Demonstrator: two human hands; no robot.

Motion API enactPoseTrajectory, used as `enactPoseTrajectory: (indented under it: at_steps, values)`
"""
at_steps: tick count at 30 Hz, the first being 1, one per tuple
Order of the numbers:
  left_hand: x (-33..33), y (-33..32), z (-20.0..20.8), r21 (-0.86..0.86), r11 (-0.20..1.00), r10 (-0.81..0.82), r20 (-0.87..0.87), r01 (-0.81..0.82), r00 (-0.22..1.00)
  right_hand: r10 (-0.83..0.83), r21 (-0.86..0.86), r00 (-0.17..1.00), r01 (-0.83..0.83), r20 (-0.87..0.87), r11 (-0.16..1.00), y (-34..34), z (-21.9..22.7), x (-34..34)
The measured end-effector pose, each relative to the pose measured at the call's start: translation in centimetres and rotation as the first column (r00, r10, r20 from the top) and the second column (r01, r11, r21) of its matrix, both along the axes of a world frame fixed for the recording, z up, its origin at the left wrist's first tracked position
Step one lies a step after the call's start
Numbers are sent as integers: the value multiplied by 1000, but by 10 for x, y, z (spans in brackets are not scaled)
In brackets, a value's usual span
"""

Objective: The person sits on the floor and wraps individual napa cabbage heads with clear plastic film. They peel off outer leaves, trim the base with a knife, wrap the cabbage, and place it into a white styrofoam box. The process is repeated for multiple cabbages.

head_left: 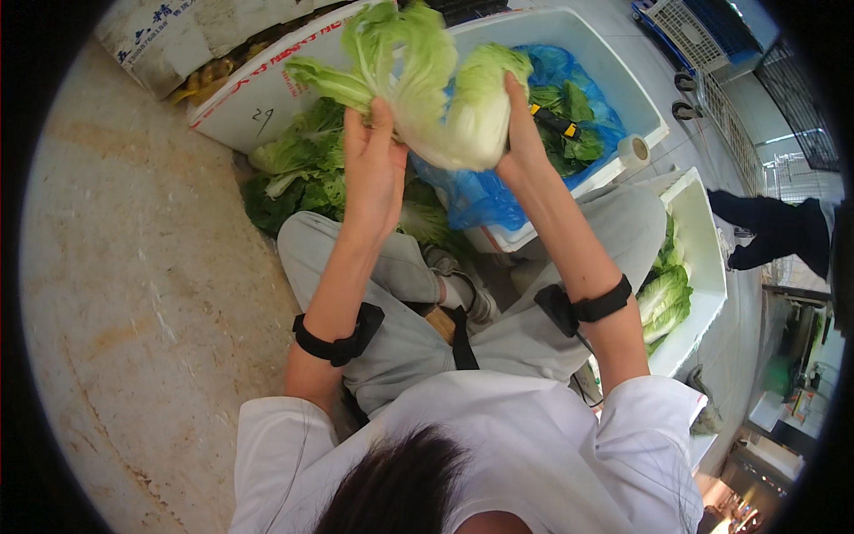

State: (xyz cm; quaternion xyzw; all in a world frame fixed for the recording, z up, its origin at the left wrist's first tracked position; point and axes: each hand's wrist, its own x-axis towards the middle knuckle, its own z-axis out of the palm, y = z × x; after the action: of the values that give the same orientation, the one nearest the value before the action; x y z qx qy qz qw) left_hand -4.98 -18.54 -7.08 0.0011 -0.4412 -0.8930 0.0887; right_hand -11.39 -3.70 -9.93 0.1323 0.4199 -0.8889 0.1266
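A napa cabbage (481,111) is held up in front of me, over the blue plastic bag (485,198). My right hand (523,142) grips its pale head from the right side, fingers partly hidden behind it. With fingers closed, my left hand (374,160) pinches the loose outer leaves (391,58), which spread away from the head and look blurred. Below my left hand lies a pile of green leaves (298,173) on the floor. Inside the bag are dark green leaves (569,107) and a black-and-yellow object (556,121) whose kind I cannot make out.
The bag lines a white foam box (636,84), with a tape roll (633,151) at its corner. Another foam box (712,240) at my right holds cabbages (663,307). A white panel (267,98) and a carton (169,44) stand far left. Another person's dark-clothed legs (783,233) show at right.
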Motion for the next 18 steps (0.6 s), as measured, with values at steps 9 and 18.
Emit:
enactPoseTrajectory:
  at_steps: [9,18]
  values:
    - [-4,-4,-1,144,990,-4,9,2,1000,9,-218,1000,-8,3,976,8,5,-10]
    - [-19,-95,-24,-17,998,-57,93,59,994,169,-472,985,-168,-41,866,28,3,-17]
